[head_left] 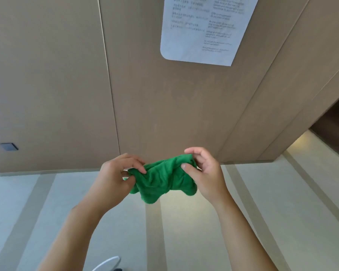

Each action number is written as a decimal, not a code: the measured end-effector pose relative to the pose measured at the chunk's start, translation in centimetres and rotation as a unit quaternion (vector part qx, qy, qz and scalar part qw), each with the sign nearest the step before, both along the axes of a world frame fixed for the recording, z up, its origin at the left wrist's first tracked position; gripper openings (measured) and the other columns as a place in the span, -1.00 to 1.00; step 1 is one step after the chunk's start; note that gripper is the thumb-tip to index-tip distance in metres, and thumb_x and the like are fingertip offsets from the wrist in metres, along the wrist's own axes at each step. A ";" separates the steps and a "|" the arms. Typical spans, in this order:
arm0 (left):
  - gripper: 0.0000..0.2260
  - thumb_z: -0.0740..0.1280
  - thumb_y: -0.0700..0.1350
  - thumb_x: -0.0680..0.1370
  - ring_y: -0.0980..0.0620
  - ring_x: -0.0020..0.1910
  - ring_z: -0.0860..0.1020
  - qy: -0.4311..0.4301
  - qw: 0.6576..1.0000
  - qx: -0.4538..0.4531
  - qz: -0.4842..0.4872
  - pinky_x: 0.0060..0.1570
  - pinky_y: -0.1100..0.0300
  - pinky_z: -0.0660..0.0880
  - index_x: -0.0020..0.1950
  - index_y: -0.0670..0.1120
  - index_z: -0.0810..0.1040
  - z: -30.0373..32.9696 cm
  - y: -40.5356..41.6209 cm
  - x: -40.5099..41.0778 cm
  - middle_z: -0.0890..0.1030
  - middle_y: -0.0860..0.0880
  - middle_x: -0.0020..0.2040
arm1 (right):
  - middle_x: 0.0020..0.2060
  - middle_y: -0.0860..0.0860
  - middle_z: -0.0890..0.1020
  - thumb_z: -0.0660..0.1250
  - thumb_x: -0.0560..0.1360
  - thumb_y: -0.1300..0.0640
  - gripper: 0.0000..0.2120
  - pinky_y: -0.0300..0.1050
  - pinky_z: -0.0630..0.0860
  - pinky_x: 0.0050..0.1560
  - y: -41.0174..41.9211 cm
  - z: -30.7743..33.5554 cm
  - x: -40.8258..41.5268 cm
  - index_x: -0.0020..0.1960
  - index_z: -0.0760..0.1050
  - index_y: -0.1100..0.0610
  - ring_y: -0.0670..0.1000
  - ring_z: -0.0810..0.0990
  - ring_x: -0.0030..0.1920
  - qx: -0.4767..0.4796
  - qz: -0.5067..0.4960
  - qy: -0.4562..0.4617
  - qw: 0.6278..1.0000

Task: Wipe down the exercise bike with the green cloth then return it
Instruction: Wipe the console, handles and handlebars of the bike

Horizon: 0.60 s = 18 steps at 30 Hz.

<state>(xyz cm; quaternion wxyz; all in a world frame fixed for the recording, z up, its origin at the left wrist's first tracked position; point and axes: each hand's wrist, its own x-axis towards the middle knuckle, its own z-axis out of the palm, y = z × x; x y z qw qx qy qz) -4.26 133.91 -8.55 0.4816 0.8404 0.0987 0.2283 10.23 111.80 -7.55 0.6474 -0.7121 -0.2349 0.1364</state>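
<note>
The green cloth [161, 179] hangs bunched in the air between my two hands, in front of a tan panelled wall. My left hand [114, 177] pinches its left end between thumb and fingers. My right hand [203, 173] pinches its right end, thumb on the front and fingers curled over the top. The cloth's lower folds droop below both hands. No exercise bike shows in the head view.
The tan wall [164, 104] carries a white printed notice [204, 30] at the top and a small dark plate [8, 147] at the left. A dark doorway [333, 122] opens at the right. Pale striped floor [184, 231] lies below, with a white shoe tip [108, 263] at the bottom edge.
</note>
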 end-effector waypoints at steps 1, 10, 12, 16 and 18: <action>-0.48 0.28 -0.58 0.38 0.03 0.12 0.66 0.005 1.000 -0.001 0.011 0.09 0.09 0.64 -0.14 0.06 0.72 0.0 1.0 0.3 0.68 0.14 0.07 | 0.02 0.07 0.75 0.43 0.56 0.35 -0.76 0.12 0.63 0.15 1.3 0.4 0.8 0.15 0.59 0.09 0.16 0.71 0.08 0.008 0.007 0.003 1.000; -0.77 0.56 0.04 0.49 0.18 0.15 0.61 0.023 0.997 0.048 0.053 0.13 0.32 0.49 0.13 0.15 0.66 1.5 5.9 5.1 0.66 0.19 0.03 | -0.15 0.09 0.75 0.60 0.47 0.21 -0.83 0.10 0.64 -0.01 13.2 2.9 5.3 -0.07 0.63 0.05 0.06 0.71 -0.13 -0.007 0.100 -0.035 0.994; -0.76 0.57 0.02 0.49 0.14 0.08 0.64 0.022 0.996 0.037 0.077 0.11 0.22 0.55 0.12 0.16 0.66 0.8 6.7 6.5 0.67 0.19 -0.01 | -0.16 0.10 0.75 0.65 0.41 0.18 -0.80 0.16 0.65 -0.01 15.6 2.9 6.3 -0.09 0.65 0.03 0.18 0.73 -0.12 -0.011 0.124 -0.035 0.992; -0.76 0.49 -0.21 0.55 0.16 -0.11 0.67 0.006 0.980 0.011 0.201 -0.09 0.30 0.58 -0.08 0.17 0.69 0.2 9.9 9.1 0.70 0.20 -0.15 | -0.17 0.10 0.76 0.71 0.32 0.19 -0.73 0.22 0.66 -0.01 19.8 2.5 9.7 -0.10 0.67 0.03 0.09 0.72 -0.16 -0.020 0.176 -0.006 0.984; -0.74 0.46 -0.25 0.56 0.19 -0.15 0.68 0.007 0.968 -0.029 0.249 -0.17 0.40 0.55 -0.09 0.15 0.67 0.4 11.4 10.5 0.70 0.22 -0.17 | -0.12 0.13 0.77 0.67 0.37 0.25 -0.75 0.24 0.66 0.03 21.7 2.0 11.9 -0.05 0.68 0.05 0.09 0.72 -0.12 -0.019 0.224 0.007 0.974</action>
